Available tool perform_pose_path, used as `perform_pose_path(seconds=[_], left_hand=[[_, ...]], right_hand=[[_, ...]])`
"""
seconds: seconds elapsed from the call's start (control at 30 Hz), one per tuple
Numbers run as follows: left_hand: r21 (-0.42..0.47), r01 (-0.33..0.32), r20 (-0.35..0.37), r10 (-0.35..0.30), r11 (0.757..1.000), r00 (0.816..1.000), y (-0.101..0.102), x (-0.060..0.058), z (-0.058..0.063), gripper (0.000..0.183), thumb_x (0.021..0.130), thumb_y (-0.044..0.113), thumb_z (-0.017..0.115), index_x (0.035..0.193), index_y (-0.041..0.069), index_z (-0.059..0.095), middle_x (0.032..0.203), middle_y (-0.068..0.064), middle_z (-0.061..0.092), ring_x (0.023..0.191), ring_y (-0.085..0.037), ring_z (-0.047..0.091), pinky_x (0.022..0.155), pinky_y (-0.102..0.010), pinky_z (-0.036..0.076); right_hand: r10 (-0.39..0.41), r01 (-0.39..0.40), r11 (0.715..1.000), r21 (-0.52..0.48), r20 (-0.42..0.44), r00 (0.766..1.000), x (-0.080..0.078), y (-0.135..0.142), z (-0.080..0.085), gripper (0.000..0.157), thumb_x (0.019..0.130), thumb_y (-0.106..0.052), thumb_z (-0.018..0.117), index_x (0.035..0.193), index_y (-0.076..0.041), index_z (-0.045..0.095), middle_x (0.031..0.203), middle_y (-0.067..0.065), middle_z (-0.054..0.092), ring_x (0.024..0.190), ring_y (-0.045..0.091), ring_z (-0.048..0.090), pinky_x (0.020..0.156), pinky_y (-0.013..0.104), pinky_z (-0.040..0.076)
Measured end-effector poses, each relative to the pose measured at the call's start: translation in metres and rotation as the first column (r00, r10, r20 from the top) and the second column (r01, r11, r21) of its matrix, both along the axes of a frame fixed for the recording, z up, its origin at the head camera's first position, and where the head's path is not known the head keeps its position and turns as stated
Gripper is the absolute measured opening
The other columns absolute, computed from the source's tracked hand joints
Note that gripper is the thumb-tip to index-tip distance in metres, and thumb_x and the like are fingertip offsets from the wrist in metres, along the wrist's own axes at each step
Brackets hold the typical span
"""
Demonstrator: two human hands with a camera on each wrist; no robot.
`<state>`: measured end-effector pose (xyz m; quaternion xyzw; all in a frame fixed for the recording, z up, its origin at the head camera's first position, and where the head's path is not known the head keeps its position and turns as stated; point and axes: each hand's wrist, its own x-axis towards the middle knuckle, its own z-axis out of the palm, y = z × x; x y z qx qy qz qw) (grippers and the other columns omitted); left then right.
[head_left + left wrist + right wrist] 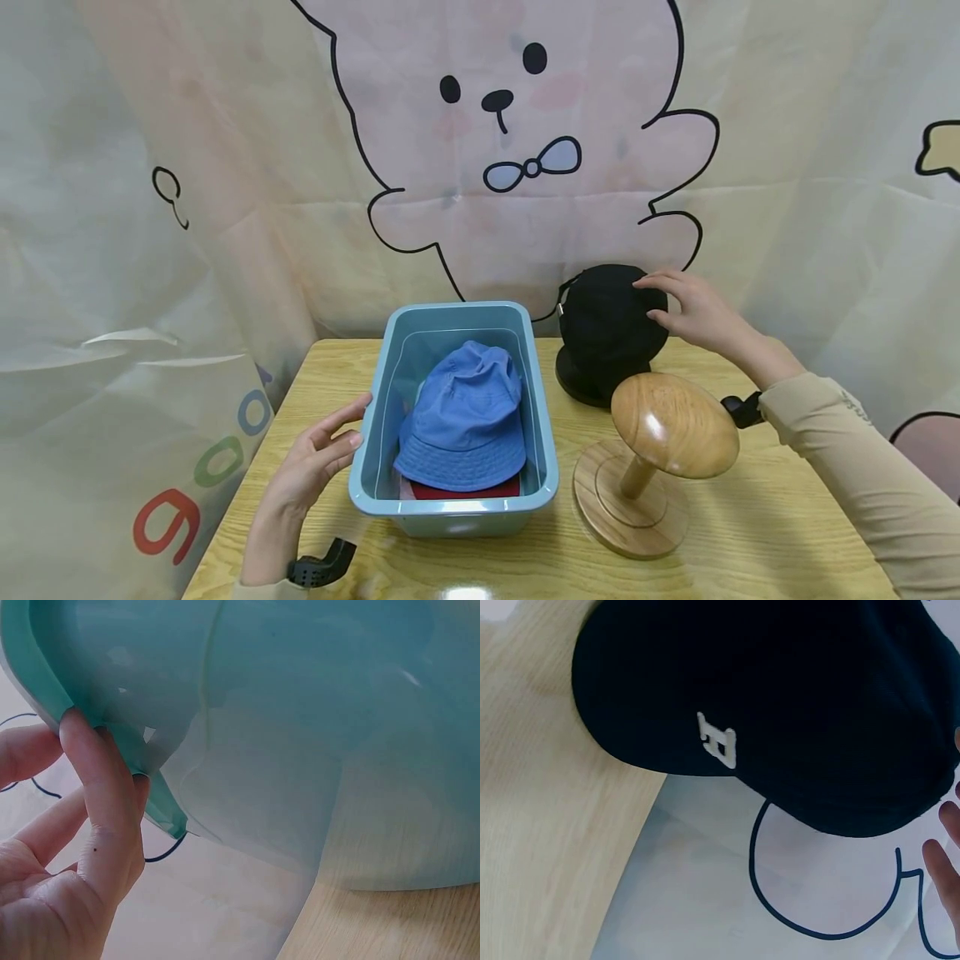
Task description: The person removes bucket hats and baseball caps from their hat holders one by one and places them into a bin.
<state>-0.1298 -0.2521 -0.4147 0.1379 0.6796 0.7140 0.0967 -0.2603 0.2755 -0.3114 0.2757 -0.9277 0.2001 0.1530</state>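
Observation:
My left hand [307, 462] is at the left side of a blue plastic basin [547, 450], its fingertips touching the rim. In the left wrist view the fingers [101, 780] lie against the rim's lip. Inside the basin, a blue bucket hat [468, 417] lies over a dark red item [465, 489]. At the back right, a black cap [603, 321] stands with its brim low; a white letter badge [718, 740] shows in the right wrist view. My right hand [697, 312] is beside the crown, thumb and fingers spread apart. Whatever supports the cap is hidden.
A wooden hat stand [675, 425] with a rounded top and round base stands right of the basin, below my right forearm. Everything rests on a wood-grain table [330, 375]. A cartoon-printed cloth [480, 208] hangs behind its back edge.

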Motion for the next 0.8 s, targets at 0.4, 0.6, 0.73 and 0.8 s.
perform_pose_path(seconds=[0.4,0.6,0.73,0.8], left_hand=[[0.007,0.006,-0.002,-0.006,1.0,1.0,0.0,0.0,0.0,0.054,0.097,0.001,0.048,0.148,-0.003,0.03,0.128,0.001,0.05,0.105,-0.01,0.066,0.09,-0.025,0.054],[0.012,0.003,-0.003,-0.003,1.0,1.0,0.0,0.001,0.001,0.054,0.097,0.0,0.048,0.148,-0.003,0.031,0.127,0.001,0.051,0.105,-0.01,0.066,0.09,-0.025,0.054],[0.011,0.013,-0.01,-0.013,1.0,1.0,0.0,0.0,0.001,0.054,0.097,0.001,0.047,0.148,-0.004,0.03,0.128,0.001,0.051,0.106,-0.01,0.066,0.09,-0.025,0.054],[0.013,0.018,-0.011,-0.018,1.0,1.0,0.0,0.0,0.001,0.054,0.097,0.0,0.047,0.148,-0.004,0.03,0.128,0.001,0.051,0.106,-0.01,0.066,0.091,-0.025,0.054]], right_hand=[[-0.012,0.013,1.0,0.024,-0.043,0.999,-0.005,0.005,-0.011,0.048,0.08,0.004,0.071,0.126,0.0,0.058,0.123,0.023,0.056,0.106,0.04,0.054,0.089,0.055,0.043],[-0.011,0.014,0.999,0.043,-0.055,0.998,-0.008,0.005,-0.013,0.044,0.082,0.004,0.069,0.125,0.0,0.059,0.12,0.021,0.056,0.085,0.031,0.057,0.075,0.048,0.05],[-0.023,0.024,0.999,0.025,-0.037,0.999,-0.008,0.005,-0.013,0.042,0.082,0.005,0.068,0.123,0.001,0.059,0.118,0.021,0.056,0.091,0.035,0.058,0.078,0.052,0.053],[-0.034,0.035,0.999,0.021,-0.03,0.999,-0.008,0.006,-0.013,0.04,0.082,0.005,0.068,0.122,0.0,0.06,0.116,0.021,0.057,0.092,0.036,0.058,0.078,0.052,0.053]])
